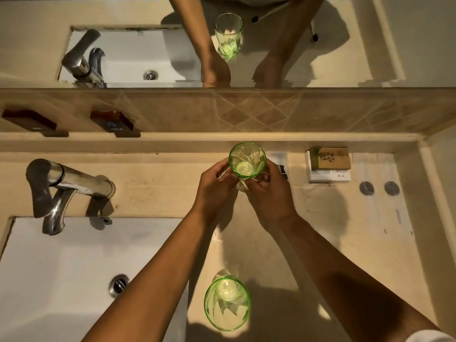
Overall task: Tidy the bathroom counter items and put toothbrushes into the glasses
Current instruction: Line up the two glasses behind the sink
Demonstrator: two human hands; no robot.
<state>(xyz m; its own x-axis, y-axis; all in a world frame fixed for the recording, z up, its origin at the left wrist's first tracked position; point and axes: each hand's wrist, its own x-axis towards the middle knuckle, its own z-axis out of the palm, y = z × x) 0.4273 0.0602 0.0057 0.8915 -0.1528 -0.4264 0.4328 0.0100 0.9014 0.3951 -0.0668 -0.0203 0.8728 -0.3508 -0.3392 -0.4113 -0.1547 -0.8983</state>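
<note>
- Nearest us, a green glass [227, 303] stood upright and empty near the front edge of the counter [320, 218], just right of the basin [61, 280], with a scrap of pale wrapping at its foot.
- Toward the back edge of the counter, we held a second green glass [247, 161] upright between both hands, close under the ledge below the mirror [320, 45].
- Our left hand [214, 188] curled around the glass's left side; our right hand [267, 195] gripped its right side and base, fingers also touching a pale slip of paper or wrapping [243, 186] beneath it.
- We could not tell whether this glass rested on the counter or hung just above it.
- No toothbrush stood in either glass; long clear sachets [385, 193] by the right edge of the counter may have held them, though we could not be sure.
- A small box [329, 160] sat on a white packet in the back right corner, well apart from both glasses.
- We judged the step in hand to be placing or straightening the back glass.
- The next move, in our judgement, called for letting go of the glass once it was steady, bringing the front glass beside it, then reaching right for the brushes.
- The tap [59, 188] stood to the left of our hands, behind the basin.
</note>
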